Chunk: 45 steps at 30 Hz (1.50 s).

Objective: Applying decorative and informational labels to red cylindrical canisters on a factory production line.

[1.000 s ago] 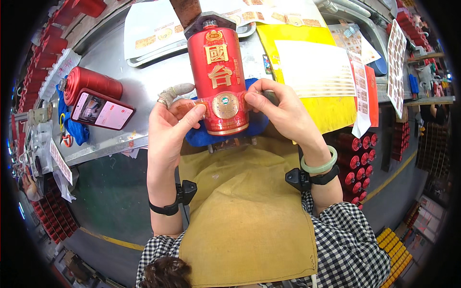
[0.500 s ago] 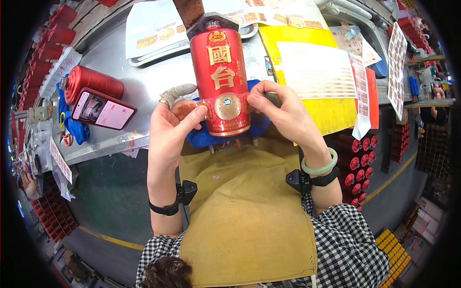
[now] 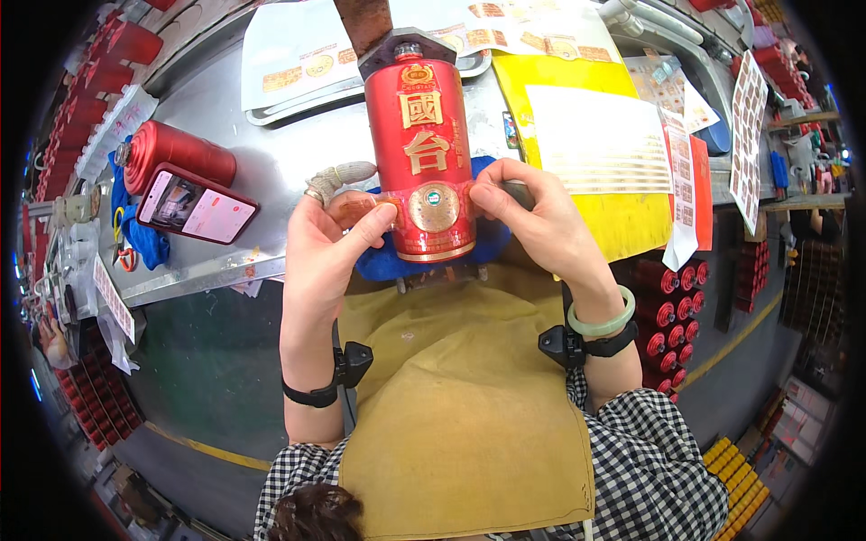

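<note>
A red bottle (image 3: 420, 117) with raised gold characters lies on a blue cloth (image 3: 383, 263), its cap against a metal holder (image 3: 400, 45). Across its lower part stretches a label (image 3: 434, 208) with a round gold medallion. My left hand (image 3: 336, 236) pinches the label's left end between thumb and fingers; a grey fabric cover wraps its index finger. At the label's right end, my right hand (image 3: 532, 212) is closed too, thumb against the bent index finger. Both thumbs are close to the bottle's sides, and the label's middle appears to lie against the bottle.
To the left, a phone (image 3: 198, 204) leans on another red bottle (image 3: 185, 155), near scissors (image 3: 124, 243). Label sheets (image 3: 302, 59) lie on a tray behind. On the right, a striped white sheet (image 3: 600, 135) rests on a yellow board (image 3: 622, 221). Several red bottles (image 3: 666, 316) stand below.
The whole view has shifted slightly, with the bench and bottle a little lower and further right. Both hands keep almost the same grip on the label.
</note>
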Motion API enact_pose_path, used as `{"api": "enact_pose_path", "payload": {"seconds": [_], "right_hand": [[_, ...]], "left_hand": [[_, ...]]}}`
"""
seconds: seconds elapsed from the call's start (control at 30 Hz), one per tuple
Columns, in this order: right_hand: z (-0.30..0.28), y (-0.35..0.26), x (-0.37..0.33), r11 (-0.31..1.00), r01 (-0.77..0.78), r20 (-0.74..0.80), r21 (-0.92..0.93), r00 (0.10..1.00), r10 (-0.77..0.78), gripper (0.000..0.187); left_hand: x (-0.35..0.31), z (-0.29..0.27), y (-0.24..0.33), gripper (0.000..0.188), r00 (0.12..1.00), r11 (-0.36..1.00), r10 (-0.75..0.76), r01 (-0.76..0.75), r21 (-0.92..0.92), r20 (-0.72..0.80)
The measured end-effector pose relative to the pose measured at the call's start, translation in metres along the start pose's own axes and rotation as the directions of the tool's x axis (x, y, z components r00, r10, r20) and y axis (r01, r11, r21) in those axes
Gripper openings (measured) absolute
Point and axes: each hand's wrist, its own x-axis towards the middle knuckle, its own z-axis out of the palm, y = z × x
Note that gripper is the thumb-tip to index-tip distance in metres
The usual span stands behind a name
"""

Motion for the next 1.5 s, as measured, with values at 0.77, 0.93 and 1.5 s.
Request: {"api": "enact_pose_path", "payload": {"seconds": [0.77, 0.93, 1.5], "right_hand": [[0.0, 0.002, 0.002, 1.0, -0.016, -0.005, 0.013, 1.0, 0.016, 0.022], [0.0, 0.004, 0.004, 0.998, 0.0, 0.001, 0.056, 1.0, 0.0, 0.021], [-0.001, 0.005, 0.003, 0.997, 0.012, 0.005, 0.077, 1.0, -0.012, 0.02]], "left_hand": [[-0.001, 0.004, -0.002, 0.048, 0.999, 1.0, 0.019, -0.019, 0.001, -0.03], [-0.001, 0.006, -0.006, 0.047, 0.997, 0.997, 0.062, -0.065, -0.052, -0.047], [-0.002, 0.002, -0.006, 0.044, 0.999, 0.995, 0.032, -0.032, -0.092, 0.002]]}}
